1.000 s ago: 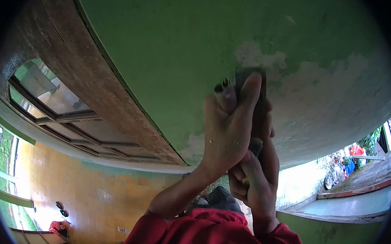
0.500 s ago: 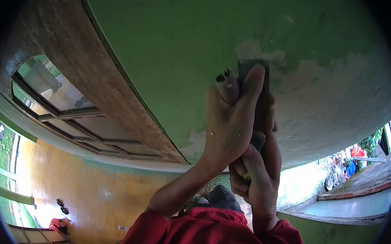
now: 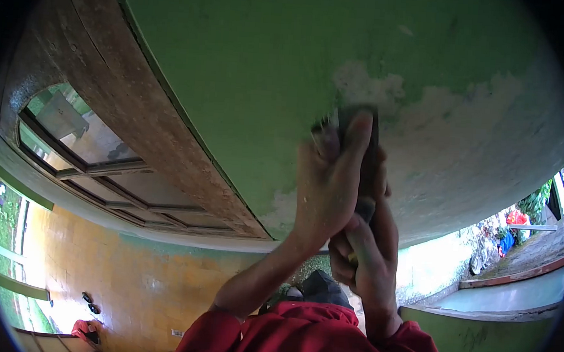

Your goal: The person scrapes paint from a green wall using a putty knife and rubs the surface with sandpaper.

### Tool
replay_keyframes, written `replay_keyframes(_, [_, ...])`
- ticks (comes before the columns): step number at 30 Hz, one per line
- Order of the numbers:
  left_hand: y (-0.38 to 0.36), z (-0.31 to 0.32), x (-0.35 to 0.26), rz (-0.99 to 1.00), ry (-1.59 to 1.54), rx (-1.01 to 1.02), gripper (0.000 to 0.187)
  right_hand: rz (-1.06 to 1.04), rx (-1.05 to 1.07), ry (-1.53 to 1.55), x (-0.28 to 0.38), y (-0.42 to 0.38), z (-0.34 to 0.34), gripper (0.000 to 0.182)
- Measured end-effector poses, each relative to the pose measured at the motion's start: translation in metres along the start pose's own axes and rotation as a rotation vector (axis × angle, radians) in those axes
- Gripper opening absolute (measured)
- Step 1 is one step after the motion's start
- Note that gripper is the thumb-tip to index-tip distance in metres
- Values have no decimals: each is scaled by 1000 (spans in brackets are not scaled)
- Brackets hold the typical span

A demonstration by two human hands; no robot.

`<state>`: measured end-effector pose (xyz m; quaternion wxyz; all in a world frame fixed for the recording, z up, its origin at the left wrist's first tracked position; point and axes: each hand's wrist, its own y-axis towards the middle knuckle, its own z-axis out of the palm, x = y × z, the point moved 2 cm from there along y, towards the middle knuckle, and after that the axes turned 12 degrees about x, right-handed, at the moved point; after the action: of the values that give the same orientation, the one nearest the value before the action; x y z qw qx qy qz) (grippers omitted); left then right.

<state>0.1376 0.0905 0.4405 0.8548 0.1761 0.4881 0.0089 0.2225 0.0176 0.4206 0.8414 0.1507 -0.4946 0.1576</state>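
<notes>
A scraper with a broad, dark, flat blade [image 3: 369,149] lies against the green painted wall [image 3: 269,65]. My left hand [image 3: 326,191] is closed on the blade, thumb pressed along its upper face. A greyish blunt-ended shape [image 3: 326,140] sticks out beside that thumb; I cannot tell what it is. Lower down, my right hand [image 3: 370,259] wraps around the handle, where a bit of yellow shows between the fingers. Just above the blade tip is a pale patch [image 3: 365,84] without green paint, and a larger pale grey area [image 3: 464,148] spreads to the right.
On the left, a weathered wooden frame [image 3: 144,109] with glass panes [image 3: 78,125] borders the wall. Below are tan floor tiles [image 3: 159,284] with dark sandals [image 3: 90,303] and a red item [image 3: 85,330]. A ledge [image 3: 507,299] and a bright outdoor opening lie right.
Both hands and the scraper have moved slightly down and left along the wall, showing more of the pale patch above the blade. Both hands keep their grip.
</notes>
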Motion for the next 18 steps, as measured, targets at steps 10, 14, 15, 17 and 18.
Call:
replay_keyframes(10, [1, -1, 0, 10, -48, 5, 29, 7, -12, -49, -3, 2, -5, 54])
replay_keyframes(14, [7, 3, -11, 47, -25, 34, 30, 9, 4, 27, 2, 0, 0, 51])
replay_keyframes(15, [4, -1, -3, 42, -31, 29, 30, -2, -23, 25, -1, 1, 1, 49])
replay_keyframes(17, [6, -3, -3, 33, -40, 29, 31, -19, -8, 12, 7, 6, 4, 50])
replay_keyframes(18, [10, 3, -14, 52, -36, 28, 30, -19, 3, -1, 11, 8, 5, 51])
